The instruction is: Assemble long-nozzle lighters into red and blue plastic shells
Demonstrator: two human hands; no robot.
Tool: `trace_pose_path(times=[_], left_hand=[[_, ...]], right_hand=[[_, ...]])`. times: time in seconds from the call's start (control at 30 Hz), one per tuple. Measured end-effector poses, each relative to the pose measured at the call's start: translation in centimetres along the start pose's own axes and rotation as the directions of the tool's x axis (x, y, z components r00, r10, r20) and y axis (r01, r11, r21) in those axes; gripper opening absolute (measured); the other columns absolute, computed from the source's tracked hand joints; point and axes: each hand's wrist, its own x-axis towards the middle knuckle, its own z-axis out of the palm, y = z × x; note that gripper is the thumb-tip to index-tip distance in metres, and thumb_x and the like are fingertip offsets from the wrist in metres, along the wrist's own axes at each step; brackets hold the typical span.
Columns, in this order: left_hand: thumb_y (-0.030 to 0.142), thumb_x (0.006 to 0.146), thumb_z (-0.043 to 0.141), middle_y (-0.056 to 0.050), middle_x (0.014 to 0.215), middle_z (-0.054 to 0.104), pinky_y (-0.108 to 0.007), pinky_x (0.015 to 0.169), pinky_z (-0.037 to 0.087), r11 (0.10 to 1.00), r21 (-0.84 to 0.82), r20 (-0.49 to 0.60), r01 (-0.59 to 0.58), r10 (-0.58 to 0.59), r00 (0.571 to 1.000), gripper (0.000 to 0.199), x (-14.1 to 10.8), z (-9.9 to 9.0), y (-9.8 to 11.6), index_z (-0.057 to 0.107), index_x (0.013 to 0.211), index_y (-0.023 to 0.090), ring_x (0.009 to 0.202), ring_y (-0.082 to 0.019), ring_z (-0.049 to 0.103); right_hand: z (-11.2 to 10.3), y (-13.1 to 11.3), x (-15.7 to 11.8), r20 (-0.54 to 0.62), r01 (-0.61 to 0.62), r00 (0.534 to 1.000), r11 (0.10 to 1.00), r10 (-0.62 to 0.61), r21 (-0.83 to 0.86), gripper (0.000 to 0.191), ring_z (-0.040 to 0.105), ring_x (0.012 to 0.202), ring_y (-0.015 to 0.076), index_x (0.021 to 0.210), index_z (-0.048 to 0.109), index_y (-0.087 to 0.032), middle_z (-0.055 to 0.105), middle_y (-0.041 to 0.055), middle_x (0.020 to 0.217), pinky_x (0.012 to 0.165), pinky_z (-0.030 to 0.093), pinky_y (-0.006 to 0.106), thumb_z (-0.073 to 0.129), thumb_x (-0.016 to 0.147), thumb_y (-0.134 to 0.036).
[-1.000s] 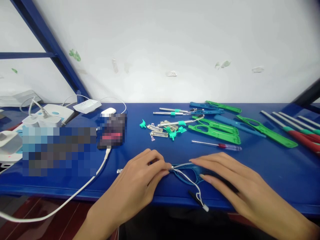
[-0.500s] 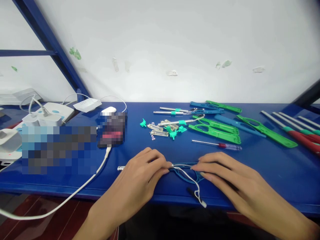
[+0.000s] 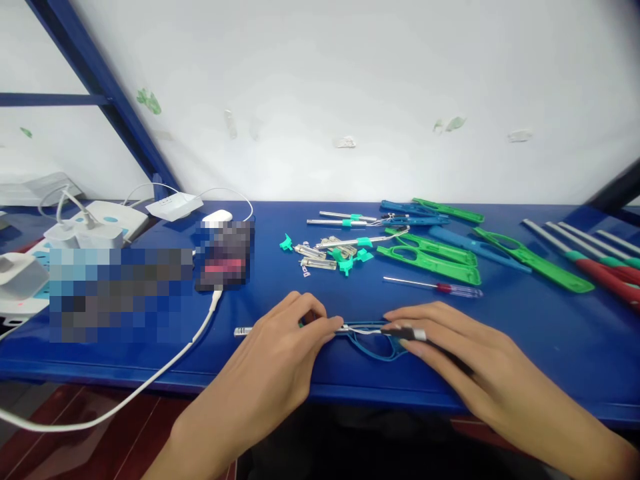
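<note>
My left hand (image 3: 283, 350) pinches a slim silver metal tube (image 3: 243, 331) over a blue plastic handle piece (image 3: 375, 353) near the table's front edge. The tube's slotted end sticks out to the left of the hand; most of its middle is hidden. From its right end, thin white wires (image 3: 367, 329) run along the handle's loop to a small black part with a silvery end (image 3: 404, 332). That black part lies at the fingertips of my right hand (image 3: 450, 343), whose thumb and fingers close about it and the handle's right end.
Beyond my hands lie a screwdriver (image 3: 457, 290), green handle pieces (image 3: 435, 267), several small teal clips (image 3: 346, 265) and clear glass-like parts (image 3: 320, 264). Red-handled tubes (image 3: 600, 267) sit at right. A charging cable (image 3: 165, 380), phone-like device (image 3: 225, 257) and power strip (image 3: 37, 293) occupy the left.
The black part and white wires, which hung down toward the table's edge, are now lifted and lie straight along the handle at my right fingertips. My left hand stays on the tube.
</note>
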Motion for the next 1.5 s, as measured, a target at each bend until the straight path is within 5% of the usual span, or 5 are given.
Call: trace_pose_path(times=[0.43, 0.67, 0.83, 1.17, 1.5], left_hand=[[-0.009, 0.095, 0.043, -0.008, 0.114, 0.058, -0.041, 0.085, 0.052, 0.989, 0.122, 0.0, -0.08, 0.081, 0.997, 0.056, 0.0, 0.1, -0.2, 0.061, 0.137, 0.023, 0.097, -0.024, 0.056], [-0.01, 0.093, 0.045, -0.007, 0.113, 0.058, -0.04, 0.082, 0.052, 0.985, 0.146, -0.014, -0.095, 0.098, 0.995, 0.056, 0.0, -0.1, 0.0, 0.063, 0.135, 0.022, 0.095, -0.023, 0.056], [-0.011, 0.092, 0.045, -0.007, 0.113, 0.058, -0.039, 0.083, 0.051, 0.983, 0.153, -0.035, -0.104, 0.11, 0.993, 0.057, 0.0, 0.2, -0.1, 0.063, 0.135, 0.022, 0.095, -0.023, 0.056], [0.019, 0.112, 0.046, -0.005, 0.109, 0.056, -0.043, 0.083, 0.046, 0.99, 0.12, -0.026, -0.081, 0.084, 0.996, 0.017, 0.7, 0.4, 0.2, 0.061, 0.119, 0.022, 0.095, -0.024, 0.052], [0.02, 0.113, 0.045, -0.002, 0.103, 0.056, -0.038, 0.077, 0.045, 1.0, 0.007, -0.042, -0.023, 0.023, 0.999, 0.019, 1.1, 1.0, 0.8, 0.061, 0.102, 0.021, 0.089, -0.02, 0.054]], right_hand=[[-0.1, -0.6, -0.5, 0.003, -0.046, 0.999, 0.996, 0.047, -0.072, 0.044, 0.069, 0.128, 0.0212, 0.149, 0.051, -0.045, 0.068, -0.003, 0.146, 0.109, 0.056, 0.036, 0.058, 0.106, -0.038], [-0.4, -0.8, 0.0, -0.145, 0.167, 0.974, 0.984, -0.174, -0.058, 0.023, 0.076, 0.106, 0.0207, 0.124, 0.068, -0.035, 0.08, -0.0017, 0.116, 0.096, 0.059, 0.034, 0.06, 0.105, -0.024], [-0.1, -1.0, -0.1, -0.216, 0.14, 0.963, 0.984, -0.162, -0.111, 0.019, 0.075, 0.101, 0.0193, 0.121, 0.068, -0.03, 0.08, -0.0012, 0.11, 0.092, 0.055, 0.034, 0.063, 0.104, -0.022], [0.1, -0.8, 0.0, -0.282, 0.118, 0.947, 0.983, -0.154, -0.142, 0.012, 0.071, 0.095, 0.016, 0.109, 0.069, -0.027, 0.079, -0.0029, 0.101, 0.094, 0.051, 0.032, 0.061, 0.106, -0.019], [0.1, -0.4, -0.2, -0.3, 0.181, 0.927, 0.968, -0.227, -0.174, 0.017, 0.071, 0.094, 0.0156, 0.115, 0.073, -0.022, 0.082, -0.0012, 0.104, 0.094, 0.053, 0.03, 0.065, 0.103, -0.013]])
